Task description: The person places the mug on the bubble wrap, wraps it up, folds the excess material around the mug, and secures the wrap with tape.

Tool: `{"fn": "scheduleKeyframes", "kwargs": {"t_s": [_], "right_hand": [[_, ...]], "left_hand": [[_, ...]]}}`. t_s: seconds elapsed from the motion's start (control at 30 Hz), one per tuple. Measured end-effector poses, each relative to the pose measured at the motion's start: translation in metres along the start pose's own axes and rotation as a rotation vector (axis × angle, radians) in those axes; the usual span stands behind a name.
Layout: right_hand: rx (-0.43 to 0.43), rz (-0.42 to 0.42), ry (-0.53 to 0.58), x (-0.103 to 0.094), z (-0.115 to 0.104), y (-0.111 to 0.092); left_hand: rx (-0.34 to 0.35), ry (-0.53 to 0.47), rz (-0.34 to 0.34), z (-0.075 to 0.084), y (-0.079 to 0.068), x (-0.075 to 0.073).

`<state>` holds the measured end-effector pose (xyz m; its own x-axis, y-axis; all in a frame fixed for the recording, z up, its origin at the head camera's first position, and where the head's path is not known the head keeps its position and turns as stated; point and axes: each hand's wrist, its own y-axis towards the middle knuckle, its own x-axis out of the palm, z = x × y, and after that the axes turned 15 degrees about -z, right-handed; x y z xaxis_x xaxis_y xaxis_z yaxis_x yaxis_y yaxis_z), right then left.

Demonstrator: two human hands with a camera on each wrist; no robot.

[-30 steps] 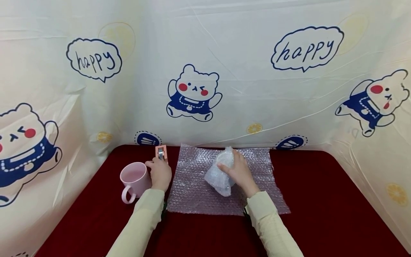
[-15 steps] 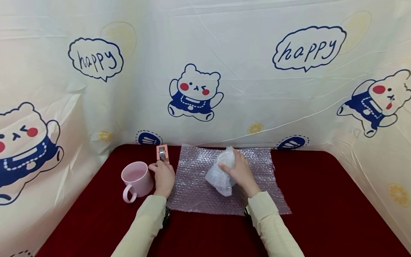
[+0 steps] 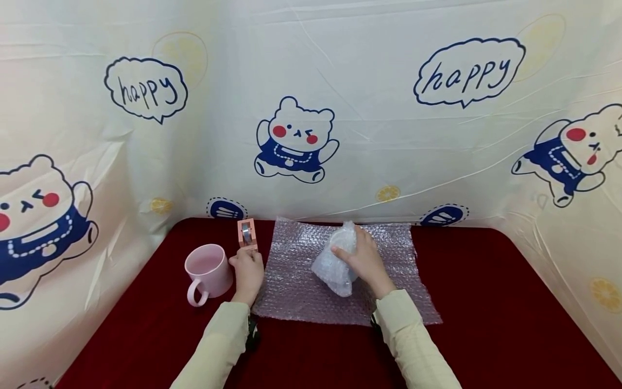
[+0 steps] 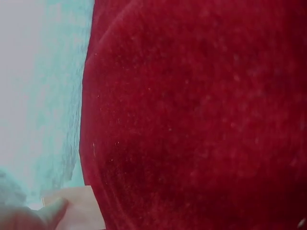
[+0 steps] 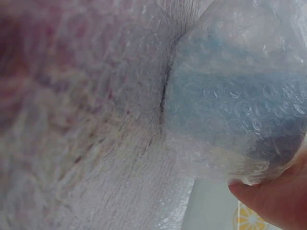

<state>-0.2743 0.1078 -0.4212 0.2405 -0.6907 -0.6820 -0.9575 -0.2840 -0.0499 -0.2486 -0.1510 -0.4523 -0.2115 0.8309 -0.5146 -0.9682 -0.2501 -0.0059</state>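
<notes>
Our left hand [image 3: 249, 273] pinches the near end of the tape dispenser [image 3: 247, 229], left of centre in the frame, fingers curled in and thumb on its pink face; can't tell if the tape's loose end is in the pinch. Right hand [image 3: 366, 262] is partly spread round the bubble-wrapped bundle [image 3: 332, 267], mid-frame, thumb on the near side; the bundle sits over the bubble-wrap sheet [image 3: 286, 292]. Contents read only as a bluish shape. To do this well, we'd want the right grip just firm enough to hold the wrap's folds without popping bubbles, and the left pinch low and square so the dispenser doesn't tip. Pink mug [image 3: 218, 278] is just beside our left hand, lower left; we should give it clearance.
</notes>
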Motion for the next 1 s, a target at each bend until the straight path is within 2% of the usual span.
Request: {"fn": "scheduleKeyframes", "kwargs": {"t_s": [0.17,0.33,0.57,0.8,1.0], "right_hand": [[0.005,0.003,0.003,0.0,0.001,-0.001],[0.005,-0.011,0.011,0.0,0.0,-0.001],[0.004,-0.015,0.009,0.0,0.0,-0.001],[0.003,-0.025,0.016,-0.001,-0.001,-0.001],[0.004,-0.025,0.008,-0.001,-0.001,-0.002]], "left_hand": [[-0.026,-0.083,-0.068,-0.001,-0.004,-0.001],[-0.05,-0.178,-0.077,-0.005,-0.01,-0.003],[-0.072,-0.207,-0.122,-0.013,-0.011,-0.006],[-0.059,-0.209,-0.042,-0.015,-0.014,-0.007],[-0.088,-0.442,-0.066,-0.011,-0.018,-0.006]]}}
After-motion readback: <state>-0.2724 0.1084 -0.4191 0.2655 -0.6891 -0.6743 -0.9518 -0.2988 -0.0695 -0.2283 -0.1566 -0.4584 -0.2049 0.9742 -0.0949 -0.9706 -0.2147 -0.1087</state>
